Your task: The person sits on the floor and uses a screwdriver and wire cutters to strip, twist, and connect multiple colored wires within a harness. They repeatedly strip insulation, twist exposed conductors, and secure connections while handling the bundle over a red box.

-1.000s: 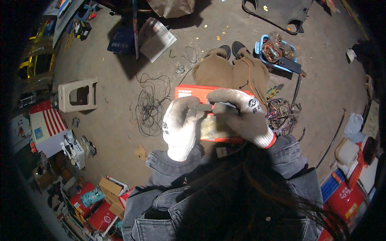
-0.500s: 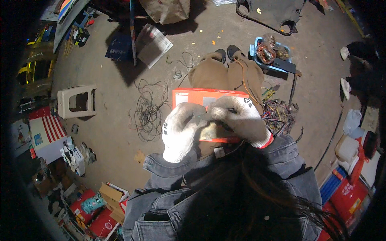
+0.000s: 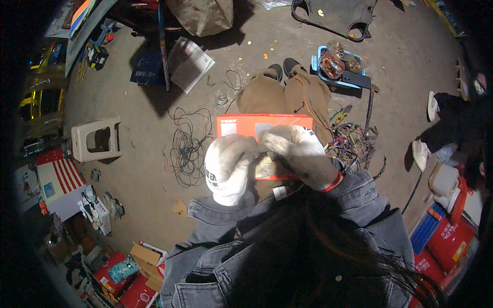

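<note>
An orange-red flat box (image 3: 239,121) rests across my lap, over the brown-trousered legs. Just above it my two hands, in soiled white knit gloves, meet fingertip to fingertip. My left hand (image 3: 227,167) is closed, its thumb and fingers pinched together. The fingers of my right hand (image 3: 297,149) are curled in a pinch against it. Whatever lies between the fingertips is too small and too covered to make out. Below the hands, a dull yellowish patch (image 3: 266,168) shows on the box.
Tangled dark wire (image 3: 191,146) lies on the floor to the left, and a bundle of coloured wires (image 3: 354,143) to the right. A blue basket (image 3: 317,64) holds copper-coloured scraps. A beige stool (image 3: 82,141) stands at left. Another person's white shoes (image 3: 421,155) are at right.
My left hand has rolled inward, so its fingers are more hidden, and both hands stay pressed together. At the right, the other person's feet have stepped closer. The whole view has shifted slightly.
</note>
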{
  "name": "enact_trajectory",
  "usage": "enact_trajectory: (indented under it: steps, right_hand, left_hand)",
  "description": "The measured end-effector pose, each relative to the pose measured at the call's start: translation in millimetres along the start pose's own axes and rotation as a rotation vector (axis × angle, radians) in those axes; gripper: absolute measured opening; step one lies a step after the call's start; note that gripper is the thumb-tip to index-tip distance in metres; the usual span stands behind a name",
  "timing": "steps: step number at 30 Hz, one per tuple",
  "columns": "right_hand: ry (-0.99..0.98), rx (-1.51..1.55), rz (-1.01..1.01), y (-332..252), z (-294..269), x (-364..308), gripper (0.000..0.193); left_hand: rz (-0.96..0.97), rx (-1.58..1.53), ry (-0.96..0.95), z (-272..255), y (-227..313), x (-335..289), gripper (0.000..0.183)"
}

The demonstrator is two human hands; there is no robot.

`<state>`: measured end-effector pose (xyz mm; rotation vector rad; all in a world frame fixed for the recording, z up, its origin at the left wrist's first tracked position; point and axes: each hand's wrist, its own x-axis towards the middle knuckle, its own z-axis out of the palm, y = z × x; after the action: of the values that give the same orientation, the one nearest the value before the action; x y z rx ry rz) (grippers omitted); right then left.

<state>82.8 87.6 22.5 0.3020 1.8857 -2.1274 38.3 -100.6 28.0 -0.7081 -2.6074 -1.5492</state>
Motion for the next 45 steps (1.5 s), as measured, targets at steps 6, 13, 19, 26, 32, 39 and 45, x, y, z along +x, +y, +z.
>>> enact_trajectory:
  steps: [6,13,19,26,32,39,45]
  right_hand:
    - [0.218,-0.371,-0.324,11,12,0,0.023]
    - [0.235,-0.326,-0.351,3,16,-4,0.024]
    - [0.288,-0.521,-0.442,-3,4,-11,0.023]
    - [0.144,-0.781,-0.712,4,1,-14,0.039]
    - [0.099,-0.853,-0.632,1,3,-18,0.046]
    - [0.151,-0.623,-0.651,-9,-1,-18,0.022]
    - [0.044,-0.562,-0.414,-17,-11,-28,0.03]
  left_hand:
    - [-0.43,-0.386,0.241,31,20,-17,0.036]
    - [-0.729,-0.766,0.1,28,14,-21,0.02]
    - [-0.837,-1.048,0.271,29,14,-20,0.021]
    - [-0.839,-0.812,0.184,22,19,-16,0.018]
    - [-0.805,-0.592,0.218,23,20,-18,0.018]
    - [-0.139,0.245,0.236,16,-4,-14,0.009]
    - [-0.559,-0.27,0.245,-2,-4,-7,0.039]
